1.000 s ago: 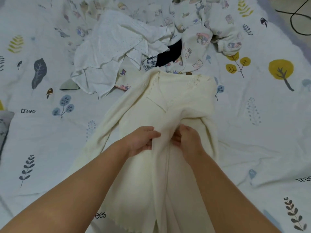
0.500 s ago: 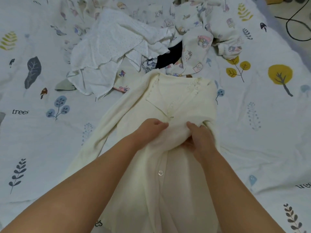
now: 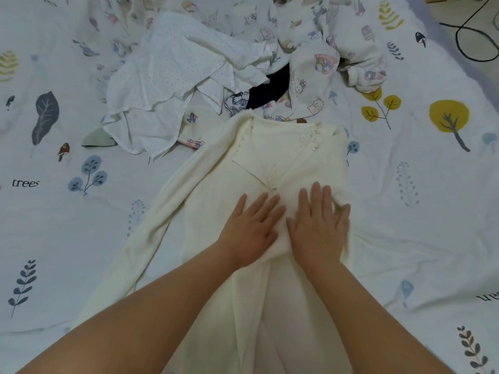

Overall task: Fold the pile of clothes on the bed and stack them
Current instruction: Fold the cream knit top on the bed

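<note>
Hands flat: left hand and right hand press the cream cardigan smooth; sleeves fold inward next.

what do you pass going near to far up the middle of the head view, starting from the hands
left hand and right hand flat on the cream cardigan → cardigan collar → dark garment → cartoon-print pyjamas

A bed covered by a white sheet printed with leaves, trees and the word "trees" carries a cream knitted cardigan spread flat — beyond it, a rumpled pile of white dotted and cartoon-print clothes.
</note>
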`<state>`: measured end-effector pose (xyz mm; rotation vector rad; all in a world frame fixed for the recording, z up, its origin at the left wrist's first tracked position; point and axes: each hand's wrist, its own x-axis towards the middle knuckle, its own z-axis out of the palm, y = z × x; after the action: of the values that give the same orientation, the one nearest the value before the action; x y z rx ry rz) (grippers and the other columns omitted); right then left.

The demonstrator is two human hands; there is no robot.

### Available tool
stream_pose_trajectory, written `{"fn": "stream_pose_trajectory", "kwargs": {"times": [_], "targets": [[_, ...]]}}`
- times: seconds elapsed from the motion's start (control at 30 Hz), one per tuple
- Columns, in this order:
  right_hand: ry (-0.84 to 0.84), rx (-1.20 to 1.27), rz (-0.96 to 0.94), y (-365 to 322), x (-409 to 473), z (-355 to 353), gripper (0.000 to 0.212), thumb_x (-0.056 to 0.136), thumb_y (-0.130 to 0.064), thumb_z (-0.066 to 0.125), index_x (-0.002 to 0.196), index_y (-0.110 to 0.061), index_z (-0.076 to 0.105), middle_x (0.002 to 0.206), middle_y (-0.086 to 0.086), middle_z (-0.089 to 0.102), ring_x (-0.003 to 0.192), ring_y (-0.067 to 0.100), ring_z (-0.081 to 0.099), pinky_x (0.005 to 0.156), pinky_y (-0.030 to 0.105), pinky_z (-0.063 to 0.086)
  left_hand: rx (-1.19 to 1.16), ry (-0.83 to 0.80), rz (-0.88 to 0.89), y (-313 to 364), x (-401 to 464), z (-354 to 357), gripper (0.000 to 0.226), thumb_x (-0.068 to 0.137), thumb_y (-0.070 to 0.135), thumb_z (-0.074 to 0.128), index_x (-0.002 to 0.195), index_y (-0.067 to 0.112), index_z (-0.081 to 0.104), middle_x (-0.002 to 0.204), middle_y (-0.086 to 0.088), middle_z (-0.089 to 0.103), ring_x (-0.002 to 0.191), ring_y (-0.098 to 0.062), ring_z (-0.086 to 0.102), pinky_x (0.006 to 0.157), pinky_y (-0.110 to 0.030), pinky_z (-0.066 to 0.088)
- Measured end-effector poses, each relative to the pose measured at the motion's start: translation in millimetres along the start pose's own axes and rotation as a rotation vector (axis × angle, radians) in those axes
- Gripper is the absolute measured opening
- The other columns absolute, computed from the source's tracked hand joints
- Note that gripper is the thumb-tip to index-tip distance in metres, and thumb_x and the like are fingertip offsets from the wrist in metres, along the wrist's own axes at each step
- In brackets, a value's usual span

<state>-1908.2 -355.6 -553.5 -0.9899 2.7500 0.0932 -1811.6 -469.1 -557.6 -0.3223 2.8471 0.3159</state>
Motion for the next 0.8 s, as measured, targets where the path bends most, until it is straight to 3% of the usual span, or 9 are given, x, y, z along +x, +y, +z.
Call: {"fn": "stream_pose_trajectory", "kwargs": {"times": [0.07, 0.17, 0.27, 0.33, 0.4, 0.53, 0.67, 0.73, 0.8], "targets": [[-0.255, -0.013, 0.010, 7.9, 2.5, 7.0, 0.068, 0.096, -0.054, 0.019, 0.148, -0.022, -0.012, 0.157, 0.005, -0.016, 0.144, 0.019, -0.017, 0.111, 0.055, -0.011, 0.033, -0.151, -0.017, -7.7, -3.4, 5.7, 0.066, 0.087, 0.055, -0.001, 0.148, 0.031, -0.004, 0.157, 0.008, -0.010, 0.146, -0.017, -0.007, 0.113, -0.047, -0.012], [-0.310, -0.008, 0.006, 6.9, 7.6, 3.7, 0.070, 0.096, -0.055, 0.019, 0.149, -0.021, -0.012, 0.157, 0.006, -0.016, 0.144, 0.020, -0.018, 0.111, 0.057, -0.009, 0.018, -0.149, -0.054, -4.3, -2.3, 0.2, 0.060, 0.098, 0.046, 0.022, 0.149, 0.028, -0.003, 0.158, 0.006, -0.011, 0.145, -0.017, -0.009, 0.114, -0.047, -0.011], [-0.126, 0.141, -0.041, 5.9, -5.2, -9.0, 0.061, 0.097, -0.040, 0.036, 0.149, -0.012, 0.017, 0.156, 0.016, 0.010, 0.144, 0.030, 0.006, 0.113, 0.052, 0.010, -0.140, -0.028, -0.146, 3.6, -11.1, -9.6, 0.058, 0.098, 0.036, 0.035, 0.149, 0.016, 0.016, 0.156, -0.006, 0.017, 0.143, -0.023, 0.016, 0.116, -0.039, 0.010], [0.033, 0.334, -0.015, 5.1, -27.1, -17.9, 0.048, 0.093, -0.025, 0.050, 0.137, -0.007, 0.041, 0.140, 0.021, 0.038, 0.130, 0.036, 0.034, 0.104, 0.045, 0.029, -0.293, 0.062, -0.256, 3.9, -23.6, -13.1, 0.051, 0.096, 0.030, 0.041, 0.143, 0.013, 0.031, 0.140, -0.008, 0.040, 0.128, -0.024, 0.038, 0.104, -0.033, 0.030], [0.042, 0.460, 0.049, 1.2, -54.5, -21.7, 0.033, 0.092, -0.021, 0.050, 0.122, -0.007, 0.053, 0.119, 0.014, 0.051, 0.110, 0.031, 0.046, 0.090, 0.038, 0.038, -0.485, 0.053, -0.372, 3.3, -38.4, -15.5, 0.044, 0.096, 0.024, 0.043, 0.137, 0.012, 0.038, 0.128, -0.008, 0.050, 0.116, -0.023, 0.047, 0.096, -0.029, 0.036], [-0.320, 0.613, 0.162, -20.5, -109.2, -21.9, 0.016, 0.094, -0.034, 0.047, 0.094, -0.018, 0.052, 0.096, 0.002, 0.054, 0.094, 0.021, 0.055, 0.078, 0.029, 0.039, -0.949, -0.085, -0.571, 2.8, -64.3, -16.3, 0.037, 0.095, 0.017, 0.046, 0.131, 0.011, 0.045, 0.120, -0.008, 0.057, 0.104, -0.022, 0.056, 0.087, -0.026, 0.043], [-0.633, 0.825, 0.264, -42.6, -140.5, -14.2, 0.018, 0.085, -0.039, 0.061, 0.088, -0.025, 0.052, 0.086, -0.009, 0.059, 0.080, 0.011, 0.057, 0.071, 0.023, 0.045, -1.284, -0.225, -0.630, -5.1, -80.1, -21.6, 0.025, 0.090, 0.011, 0.053, 0.114, 0.006, 0.059, 0.085, -0.002, 0.058, 0.067, -0.011, 0.049, 0.061, -0.020, 0.040], [-0.649, 0.857, 0.286, -48.2, -146.5, -10.9, 0.016, 0.083, -0.029, 0.064, 0.094, -0.020, 0.057, 0.091, -0.004, 0.063, 0.084, 0.014, 0.061, 0.076, 0.029, 0.051, -1.340, -0.304, -0.567, -7.7, -87.5, -25.0, 0.018, 0.088, 0.010, 0.055, 0.102, 0.004, 0.064, 0.075, 0.001, 0.055, 0.067, -0.011, 0.046, 0.064, -0.022, 0.036], [-0.624, 0.998, 0.348, -49.8, -147.6, -14.1, 0.015, 0.085, -0.019, 0.058, 0.100, -0.017, 0.058, 0.097, 0.002, 0.065, 0.089, 0.020, 0.062, 0.085, 0.039, 0.053, -1.367, -0.357, -0.485, -8.9, -95.5, -27.9, 0.027, 0.082, 0.015, 0.058, 0.106, 0.004, 0.064, 0.085, -0.002, 0.064, 0.078, -0.013, 0.055, 0.075, -0.025, 0.041]]}}
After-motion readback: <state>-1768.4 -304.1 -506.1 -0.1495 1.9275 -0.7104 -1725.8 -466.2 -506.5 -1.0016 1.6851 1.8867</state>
